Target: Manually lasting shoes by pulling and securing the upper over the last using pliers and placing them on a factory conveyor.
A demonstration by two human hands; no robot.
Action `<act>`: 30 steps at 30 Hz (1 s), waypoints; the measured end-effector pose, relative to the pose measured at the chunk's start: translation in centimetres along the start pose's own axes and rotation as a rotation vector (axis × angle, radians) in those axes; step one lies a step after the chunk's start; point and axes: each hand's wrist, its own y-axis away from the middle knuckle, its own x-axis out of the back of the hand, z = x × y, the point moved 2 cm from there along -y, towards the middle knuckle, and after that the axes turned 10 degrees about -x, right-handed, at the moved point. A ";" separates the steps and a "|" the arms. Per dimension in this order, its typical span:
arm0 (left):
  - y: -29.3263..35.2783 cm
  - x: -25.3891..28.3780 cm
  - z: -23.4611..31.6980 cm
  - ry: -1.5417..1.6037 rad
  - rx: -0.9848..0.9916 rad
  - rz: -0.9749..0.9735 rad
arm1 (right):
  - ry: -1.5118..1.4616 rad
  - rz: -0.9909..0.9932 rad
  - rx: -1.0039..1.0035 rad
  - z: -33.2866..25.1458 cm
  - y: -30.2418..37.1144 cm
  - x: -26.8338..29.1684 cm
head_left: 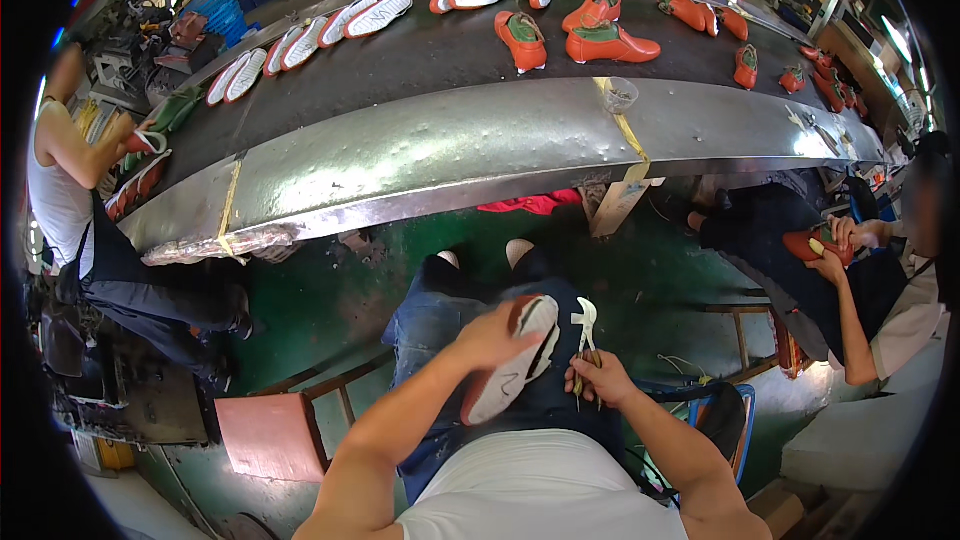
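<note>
My left hand [492, 335] grips an orange shoe with a white sole [517, 365], held sole-up over my lap. My right hand [600, 378] is closed around the yellow-green handles of pincers [584, 328], whose pale jaws point up right beside the shoe's sole. I sit with jeans-clad knees facing a long conveyor belt [420, 60].
On the belt lie several orange shoes [611, 43] and white soles [378, 15], plus a clear cup [620, 94]. A person at the right [850, 270] holds an orange shoe; another sits at the left [70, 190]. A wooden stool [270, 435] stands at my lower left.
</note>
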 end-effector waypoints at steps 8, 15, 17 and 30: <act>-3.6 0.4 -5.4 0.937 -0.126 0.356 | 0.339 0.065 0.201 -1.9 3.2 -1.7; 3.1 1.2 -4.0 0.942 -0.295 0.352 | 0.769 -0.041 0.258 -7.4 6.7 -7.2; 4.2 1.4 -3.9 0.949 -0.324 0.357 | 0.771 -0.061 0.231 -7.1 6.0 -8.1; 4.8 0.9 -4.0 0.990 -0.474 0.376 | 0.804 0.188 0.410 -4.5 5.0 -8.9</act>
